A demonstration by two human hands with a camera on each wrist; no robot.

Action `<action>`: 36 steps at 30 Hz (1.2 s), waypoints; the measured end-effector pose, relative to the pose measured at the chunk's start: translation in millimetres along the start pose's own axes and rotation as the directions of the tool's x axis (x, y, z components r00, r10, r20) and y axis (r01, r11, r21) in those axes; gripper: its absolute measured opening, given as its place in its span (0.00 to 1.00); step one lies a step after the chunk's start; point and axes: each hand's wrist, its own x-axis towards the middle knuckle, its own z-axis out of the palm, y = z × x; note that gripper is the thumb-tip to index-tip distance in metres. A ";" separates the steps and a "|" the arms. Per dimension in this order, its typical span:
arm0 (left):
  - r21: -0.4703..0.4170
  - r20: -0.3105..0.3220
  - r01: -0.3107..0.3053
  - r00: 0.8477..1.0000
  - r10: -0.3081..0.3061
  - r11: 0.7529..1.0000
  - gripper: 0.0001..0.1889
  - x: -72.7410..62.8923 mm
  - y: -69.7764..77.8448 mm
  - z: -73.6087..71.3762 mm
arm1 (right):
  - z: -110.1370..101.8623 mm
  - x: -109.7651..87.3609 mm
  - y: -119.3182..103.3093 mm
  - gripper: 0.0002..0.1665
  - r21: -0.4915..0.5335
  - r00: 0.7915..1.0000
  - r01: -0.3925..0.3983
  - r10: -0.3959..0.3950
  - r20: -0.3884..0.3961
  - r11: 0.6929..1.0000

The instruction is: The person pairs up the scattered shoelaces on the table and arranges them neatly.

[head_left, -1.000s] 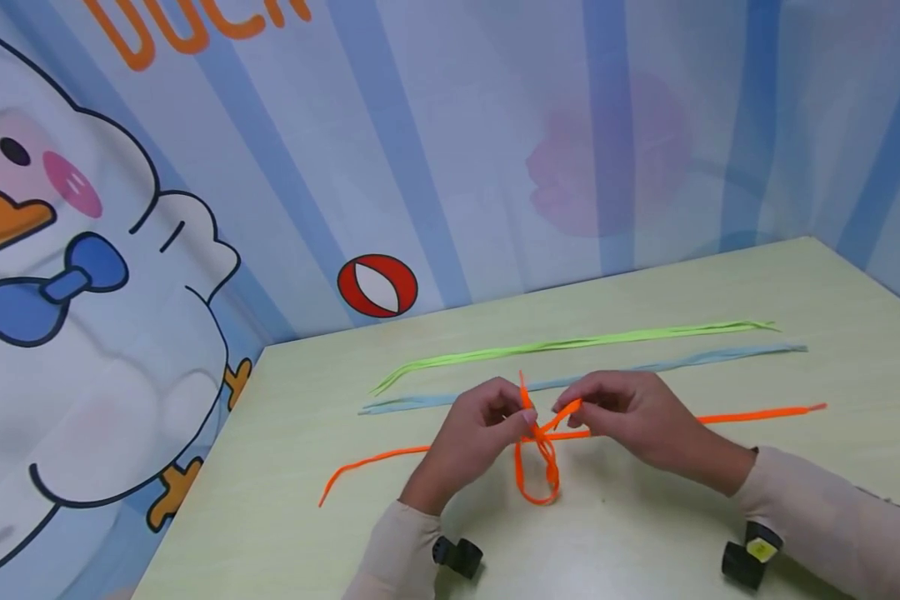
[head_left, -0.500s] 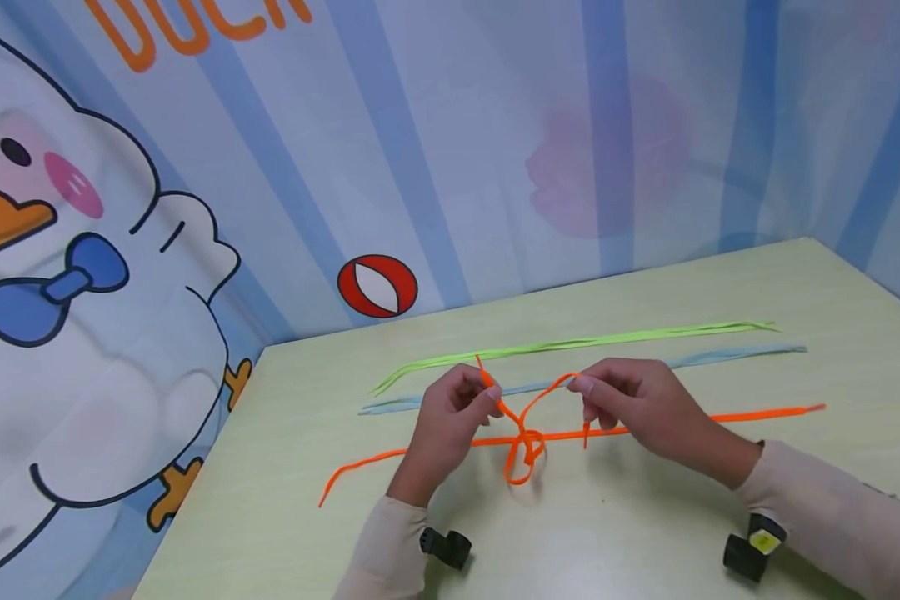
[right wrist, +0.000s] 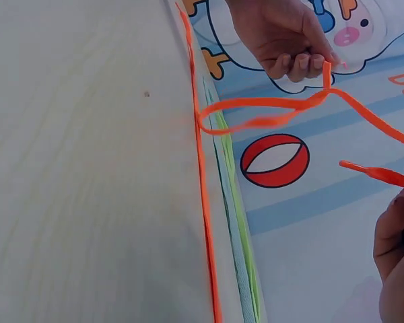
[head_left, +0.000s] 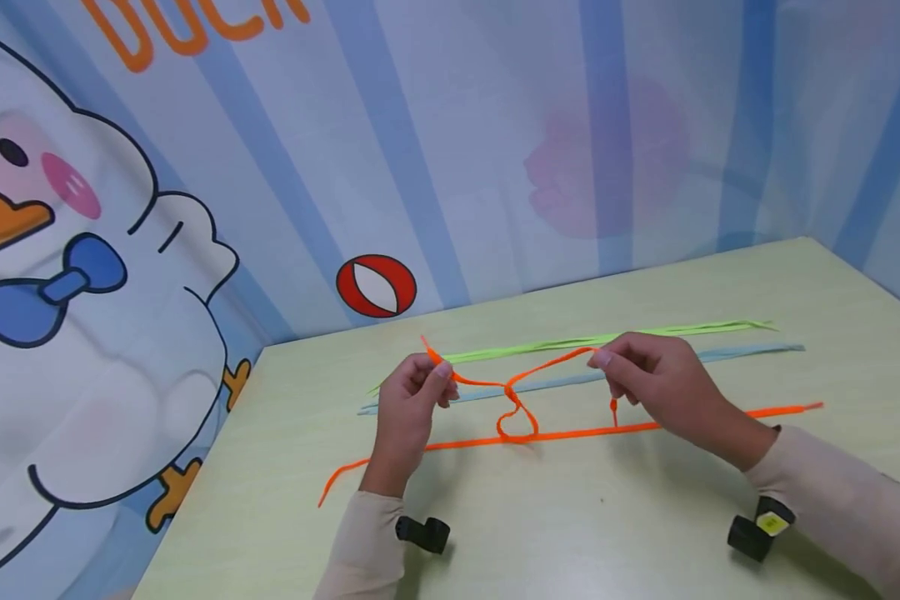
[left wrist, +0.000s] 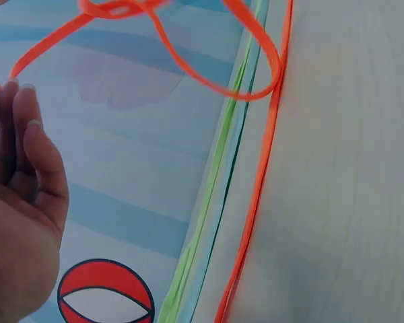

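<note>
An orange shoelace stretches between the two hands, raised over the table. My left hand pinches it near one end, the tip poking up past the fingers. My right hand pinches the other side, and a short tipped end hangs below those fingers. Midway the strands cross, and a small loop dangles down to a second orange shoelace lying straight across the table. Whether the loop passes around that lace or merely overlaps it, I cannot tell. In the right wrist view the left hand is also seen pinching.
Behind the orange lace lie light blue laces and, farther back, bright green laces, roughly parallel. The pale wooden table meets a wall covering printed with a duck and a ball. A dark wrist camera hangs under the right sleeve.
The hands have moved apart and upward, left hand leftward, right hand rightward. The bunched orange strands between them have been drawn out, leaving a smaller loop below a raised crossing.
</note>
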 end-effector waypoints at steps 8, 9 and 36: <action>-0.267 -0.223 0.030 0.970 -0.092 0.963 0.13 6.0 -4.1 -15.4 | -13.2 8.4 2.1 0.16 -0.020 0.995 0.010 -0.012 -0.102 1.000; -0.306 -0.242 0.023 0.965 -0.101 0.952 0.13 6.6 -4.3 -17.1 | -14.8 9.4 2.5 0.17 -0.021 0.993 0.011 -0.013 -0.115 1.000; -0.498 -0.510 -0.084 0.833 -0.214 0.863 0.19 10.8 -7.2 -63.0 | -59.9 24.1 8.8 0.22 -0.105 0.987 -0.101 0.087 -0.132 0.989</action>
